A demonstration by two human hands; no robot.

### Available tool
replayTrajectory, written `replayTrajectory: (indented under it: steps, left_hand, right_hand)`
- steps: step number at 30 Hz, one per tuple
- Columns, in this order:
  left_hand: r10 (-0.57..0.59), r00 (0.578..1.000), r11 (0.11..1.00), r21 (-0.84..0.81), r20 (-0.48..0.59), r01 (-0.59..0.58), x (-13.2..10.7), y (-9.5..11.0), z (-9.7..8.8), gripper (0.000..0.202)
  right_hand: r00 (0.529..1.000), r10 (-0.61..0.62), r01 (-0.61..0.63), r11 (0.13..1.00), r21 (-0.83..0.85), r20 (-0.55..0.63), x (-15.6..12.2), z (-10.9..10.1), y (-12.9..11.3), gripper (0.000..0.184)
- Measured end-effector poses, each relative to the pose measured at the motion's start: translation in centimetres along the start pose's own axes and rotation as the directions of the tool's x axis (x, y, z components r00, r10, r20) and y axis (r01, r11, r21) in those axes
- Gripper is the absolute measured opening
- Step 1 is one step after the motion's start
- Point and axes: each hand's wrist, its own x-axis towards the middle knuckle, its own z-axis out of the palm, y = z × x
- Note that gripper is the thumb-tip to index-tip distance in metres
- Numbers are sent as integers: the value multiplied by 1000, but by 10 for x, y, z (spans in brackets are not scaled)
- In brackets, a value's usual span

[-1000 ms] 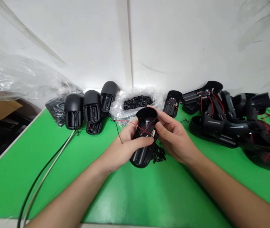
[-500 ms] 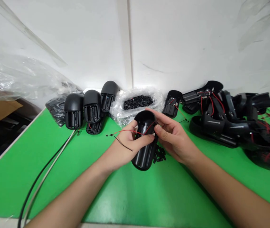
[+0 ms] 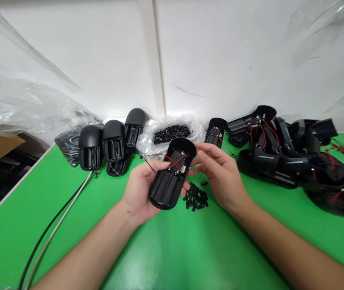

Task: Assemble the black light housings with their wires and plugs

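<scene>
My left hand (image 3: 141,187) is closed around a black plastic battery housing (image 3: 167,189), its thumb on the inner face and fingertips showing past the right edge. The housing is tilted, open side up, with long battery slots in its lower half. Red wires (image 3: 176,163) cross over its upper part, and a black wire hangs out over my left hand. My right hand (image 3: 220,171) has its fingers bent at the housing's upper right edge, gripping the rim lightly. A small pile of black plastic pieces (image 3: 196,197) lies on the green table just below my right fingers.
Several rounded black housings (image 3: 113,141) stand at the back left. Behind my hands sits a clear plastic bag (image 3: 147,139) of small black parts (image 3: 172,133). Wired black shells (image 3: 280,161) are heaped on the right. Two cables (image 3: 59,223) cross the green table (image 3: 208,253) at left.
The housing has shifted slightly left and turned, showing more of its battery slots. My right thumb has moved off its inner face to the edge. More of the small black pile shows.
</scene>
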Motion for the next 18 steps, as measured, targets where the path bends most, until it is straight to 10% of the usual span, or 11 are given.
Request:
replayTrajectory:
  steps: [5, 12, 18]
  left_hand:
    - [294, 955, 944, 168, -47, -282, -1, -1, -1, 48]
    - [780, 623, 443, 656, 54, -611, 2, 3, -16, 57]
    - [487, 834, 192, 900, 259, -391, -14, 32, -27, 55]
  right_hand:
    - [873, 182, -166, 983, 75, -452, 7, -2, -5, 33]
    - [817, 252, -280, 960, 25, -519, 9, 1, -4, 65]
    - [808, 277, -295, 954, 50, -519, 6, 2, -7, 78]
